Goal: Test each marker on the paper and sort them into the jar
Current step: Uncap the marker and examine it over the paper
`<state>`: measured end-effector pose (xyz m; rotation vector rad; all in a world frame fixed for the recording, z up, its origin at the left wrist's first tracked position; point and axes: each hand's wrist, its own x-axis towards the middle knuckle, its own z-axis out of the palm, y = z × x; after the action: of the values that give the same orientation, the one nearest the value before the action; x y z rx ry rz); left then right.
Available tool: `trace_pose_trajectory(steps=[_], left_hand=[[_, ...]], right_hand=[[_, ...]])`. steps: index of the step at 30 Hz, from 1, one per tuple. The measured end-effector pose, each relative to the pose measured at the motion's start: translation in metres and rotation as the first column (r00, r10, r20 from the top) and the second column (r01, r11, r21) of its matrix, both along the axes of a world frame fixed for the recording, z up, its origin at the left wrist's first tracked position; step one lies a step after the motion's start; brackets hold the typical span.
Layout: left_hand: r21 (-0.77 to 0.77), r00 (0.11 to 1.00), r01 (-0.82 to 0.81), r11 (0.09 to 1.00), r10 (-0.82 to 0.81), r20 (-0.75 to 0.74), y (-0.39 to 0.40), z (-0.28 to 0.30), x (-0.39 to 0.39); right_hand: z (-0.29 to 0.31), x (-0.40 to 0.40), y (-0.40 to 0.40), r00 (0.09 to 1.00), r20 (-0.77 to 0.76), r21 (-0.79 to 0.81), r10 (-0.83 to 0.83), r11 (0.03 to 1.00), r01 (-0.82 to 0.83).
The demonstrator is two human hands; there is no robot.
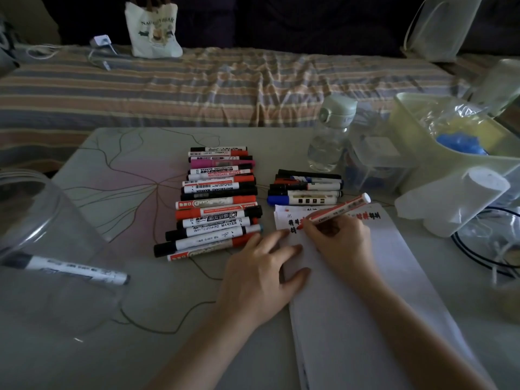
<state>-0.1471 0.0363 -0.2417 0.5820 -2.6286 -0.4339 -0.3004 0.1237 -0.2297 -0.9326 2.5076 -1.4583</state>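
My right hand (339,239) grips a red marker (337,211), its tip touching the white paper (365,291) among red and black test marks near the top. My left hand (263,270) lies flat, its fingers pressing the paper's left edge. A long row of several markers (215,202) lies in the middle of the table. A smaller group of markers (305,187) lies just beyond the paper. A clear jar (42,249) lies on its side at the left with one black marker (73,268) inside.
A clear water bottle (332,130) stands behind the small group. A pale bin (455,153) with plastic bags, a white roll (461,198) and cables (489,254) crowd the right side. A striped bed (197,88) lies beyond the table with a tote bag (153,29).
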Motion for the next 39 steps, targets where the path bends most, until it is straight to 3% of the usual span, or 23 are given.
trace_pose_trajectory(steps=[13, 39], left_hand=[[-0.005, 1.0, -0.014, 1.0, 0.014, -0.013, 0.0006, -0.0005, -0.0005], [-0.005, 0.999, 0.013, 1.0, -0.014, -0.038, 0.0012, 0.0005, 0.0004]], right_hand=[[0.0011, 0.0029, 0.0009, 0.999, -0.015, 0.0, 0.04, 0.999, -0.04], [-0.0006, 0.0001, -0.0021, 0.998, -0.056, 0.004, -0.031, 1.0, 0.031]])
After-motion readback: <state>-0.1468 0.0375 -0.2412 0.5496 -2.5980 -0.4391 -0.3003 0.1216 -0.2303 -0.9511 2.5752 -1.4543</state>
